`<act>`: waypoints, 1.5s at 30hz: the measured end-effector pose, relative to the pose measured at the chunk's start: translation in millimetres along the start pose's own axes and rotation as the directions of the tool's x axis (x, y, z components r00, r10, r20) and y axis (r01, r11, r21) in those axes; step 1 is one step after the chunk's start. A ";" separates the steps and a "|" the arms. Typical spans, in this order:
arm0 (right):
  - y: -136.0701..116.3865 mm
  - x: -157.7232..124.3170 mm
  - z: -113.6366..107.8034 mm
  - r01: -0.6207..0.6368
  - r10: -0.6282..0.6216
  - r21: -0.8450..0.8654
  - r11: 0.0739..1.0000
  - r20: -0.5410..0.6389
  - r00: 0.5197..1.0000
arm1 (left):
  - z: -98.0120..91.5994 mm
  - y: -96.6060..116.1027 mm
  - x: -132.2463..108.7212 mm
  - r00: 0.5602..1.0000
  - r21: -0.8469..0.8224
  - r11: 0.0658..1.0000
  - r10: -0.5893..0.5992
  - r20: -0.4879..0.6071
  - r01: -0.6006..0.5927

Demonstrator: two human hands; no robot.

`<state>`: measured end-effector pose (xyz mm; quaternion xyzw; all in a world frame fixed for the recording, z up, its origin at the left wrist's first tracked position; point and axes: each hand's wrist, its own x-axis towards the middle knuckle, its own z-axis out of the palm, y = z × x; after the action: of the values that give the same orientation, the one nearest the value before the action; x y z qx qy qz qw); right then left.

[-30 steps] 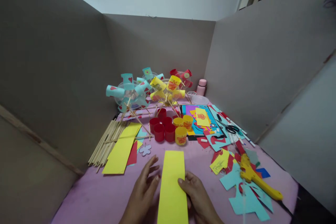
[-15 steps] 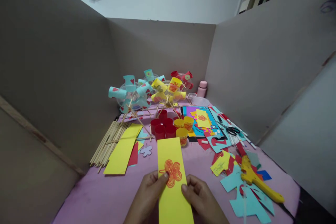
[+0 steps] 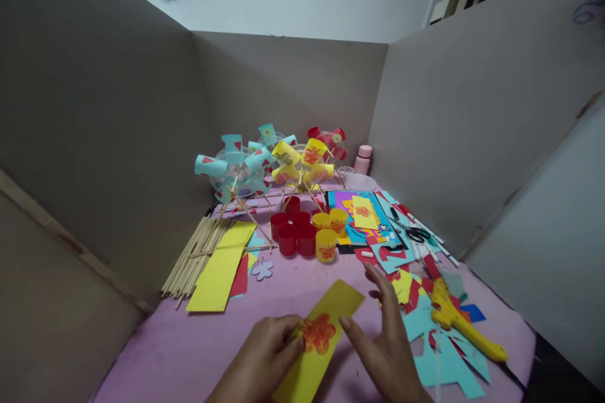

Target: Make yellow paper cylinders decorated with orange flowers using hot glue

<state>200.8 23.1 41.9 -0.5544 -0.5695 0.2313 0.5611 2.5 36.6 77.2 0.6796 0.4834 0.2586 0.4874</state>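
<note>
A long yellow paper strip [image 3: 331, 321] with a red-orange flower drawn on it lies slanted on the pink table [image 3: 189, 352] in front of me. My left hand [image 3: 265, 356] pinches the strip beside the flower, fingers closed on its left edge. My right hand [image 3: 385, 343] hovers just right of the strip with fingers stretched out and apart, holding nothing; its fingertips reach towards the coloured paper scraps [image 3: 406, 286].
Red paper cups [image 3: 293, 233] and yellow cups [image 3: 327, 232] stand mid-table, with paper windmill models [image 3: 265, 164] behind. Wooden sticks [image 3: 191, 255] and another yellow strip [image 3: 220, 267] lie left. A yellow glue gun [image 3: 460, 321], scissors [image 3: 416, 232] and scraps lie right. Cardboard walls enclose the table.
The strip was flipped to show the flower, then swung to slant right. My right hand let go of it and opened; my left hand keeps its pinch.
</note>
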 end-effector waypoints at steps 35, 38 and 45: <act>52.5 32.2 -11.5 -0.486 0.390 0.154 0.860 0.415 0.822 | -14.5 -60.2 47.6 0.878 -0.344 0.938 -0.188 -0.441 0.028; 55.7 33.9 -10.9 -0.482 0.392 0.102 0.870 0.447 0.804 | -13.4 -63.7 46.7 0.877 -0.322 0.946 -0.186 -0.443 0.039; 55.4 42.5 -11.7 -0.469 0.414 -0.003 0.883 0.472 0.778 | -17.0 -72.4 49.3 0.892 -0.221 0.974 -0.148 -0.427 0.056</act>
<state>242.2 72.2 12.2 -0.5685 -0.5252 0.5130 0.3711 -21.2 92.6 11.9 0.5237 0.5875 0.4274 0.4448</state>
